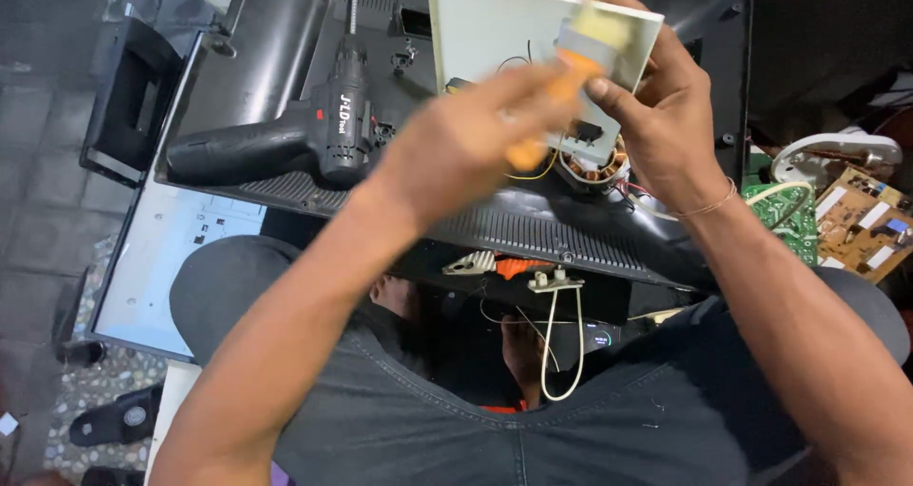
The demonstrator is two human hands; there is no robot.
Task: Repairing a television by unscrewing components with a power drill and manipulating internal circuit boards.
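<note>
My left hand (466,139) grips the orange handle of a paintbrush (575,53), blurred by motion, its pale bristles lying against a cream circuit board (495,29). My right hand (666,115) holds that board by its right edge, tilted up over a black television back cover (533,224). Copper-wound coils (594,167) hang at the board's lower side, below my fingers.
A black cordless drill (304,134) lies on the cover at the left. A white panel (162,258) lies on the floor to the left. Green and brown circuit boards (856,220) sit at the right. A small bracket with white wire (556,286) hangs near my knees.
</note>
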